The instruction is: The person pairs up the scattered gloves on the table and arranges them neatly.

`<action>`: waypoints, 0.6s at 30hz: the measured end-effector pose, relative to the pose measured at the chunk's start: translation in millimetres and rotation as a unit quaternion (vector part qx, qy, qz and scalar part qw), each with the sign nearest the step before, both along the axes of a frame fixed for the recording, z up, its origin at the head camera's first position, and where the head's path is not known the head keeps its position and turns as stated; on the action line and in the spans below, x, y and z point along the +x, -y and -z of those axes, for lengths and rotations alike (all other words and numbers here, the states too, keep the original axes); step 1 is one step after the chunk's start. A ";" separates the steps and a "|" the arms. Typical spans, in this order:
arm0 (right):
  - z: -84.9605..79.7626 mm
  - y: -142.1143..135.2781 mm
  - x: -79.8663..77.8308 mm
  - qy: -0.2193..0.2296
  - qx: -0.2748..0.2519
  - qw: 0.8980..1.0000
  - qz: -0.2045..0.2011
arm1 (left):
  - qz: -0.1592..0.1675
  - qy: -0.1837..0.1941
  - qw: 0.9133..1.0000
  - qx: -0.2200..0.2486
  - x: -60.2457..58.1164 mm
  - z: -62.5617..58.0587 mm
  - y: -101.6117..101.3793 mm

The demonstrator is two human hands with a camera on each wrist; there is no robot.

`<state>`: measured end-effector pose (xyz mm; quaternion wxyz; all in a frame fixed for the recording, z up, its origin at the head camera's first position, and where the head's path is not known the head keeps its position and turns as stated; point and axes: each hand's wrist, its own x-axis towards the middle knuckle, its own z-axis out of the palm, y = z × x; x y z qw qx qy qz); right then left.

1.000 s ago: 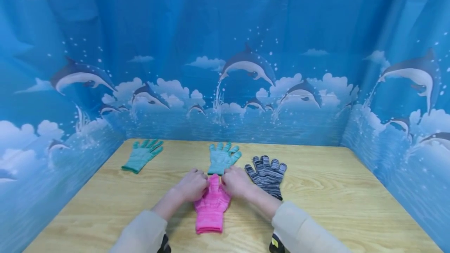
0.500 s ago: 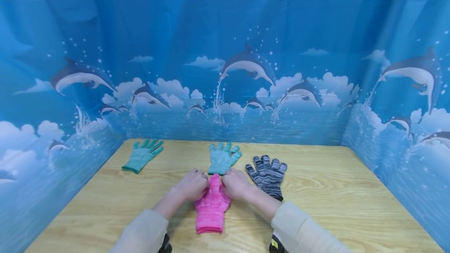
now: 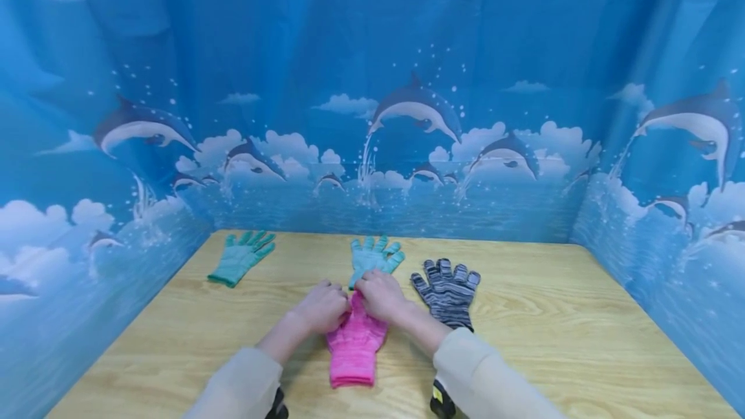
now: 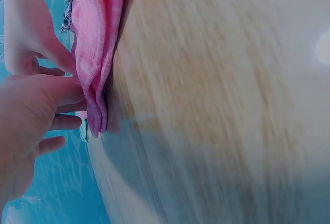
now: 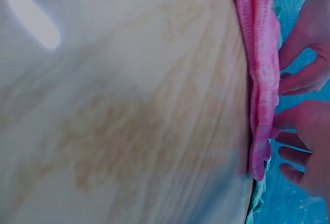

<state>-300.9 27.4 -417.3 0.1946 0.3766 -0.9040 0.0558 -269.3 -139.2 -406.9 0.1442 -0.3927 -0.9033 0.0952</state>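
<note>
Pinching its finger end, your left hand (image 3: 326,308) and right hand (image 3: 381,293) hold the pink glove (image 3: 355,343) on the table (image 3: 559,328); 3 other gloves (image 3: 449,295) lie spread, this one apparently not yet fully.

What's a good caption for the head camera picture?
Left hand and right hand on a pink glove, with two green gloves and a striped glove farther back.
</note>
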 end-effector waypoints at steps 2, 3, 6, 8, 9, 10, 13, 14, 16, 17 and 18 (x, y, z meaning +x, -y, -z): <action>2.9 1.4 -2.0 0.000 0.007 1.000 0.003 | -0.002 0.004 1.000 0.003 0.2 0.7 0.0; 3.9 1.9 -2.7 -0.002 0.014 1.000 0.008 | -0.003 0.006 1.000 0.004 0.4 0.6 0.0; 3.6 2.4 -3.8 -0.004 0.035 0.999 0.025 | -0.005 0.010 1.000 0.009 0.1 0.7 -0.2; 2.2 2.2 -3.7 -0.008 0.042 0.999 0.032 | -0.005 0.011 1.000 0.009 0.3 0.4 -0.5; 1.5 1.9 -3.7 -0.007 0.039 0.999 0.031 | -0.006 0.012 1.000 0.008 0.3 0.4 -0.6; 1.0 1.5 -4.0 -0.005 0.033 0.999 0.027 | -0.007 0.013 1.000 0.008 0.4 0.6 -0.7; -0.8 0.4 -5.7 0.006 0.005 1.000 0.012 | -0.006 0.008 1.000 0.003 1.3 0.3 -0.7; -0.9 0.3 -6.6 0.010 -0.004 1.000 0.007 | -0.006 0.006 1.000 0.002 1.6 0.2 -0.7; -0.3 0.5 -9.0 0.014 -0.014 1.000 0.001 | -0.006 0.001 1.000 0.000 2.3 0.1 -0.7; 0.4 0.8 -10.2 0.017 -0.017 1.000 0.000 | -0.005 -0.002 1.000 -0.001 2.6 0.2 -0.7; 1.4 1.1 -11.2 0.019 -0.018 1.000 -0.001 | -0.005 -0.002 1.000 0.000 2.9 0.5 -0.9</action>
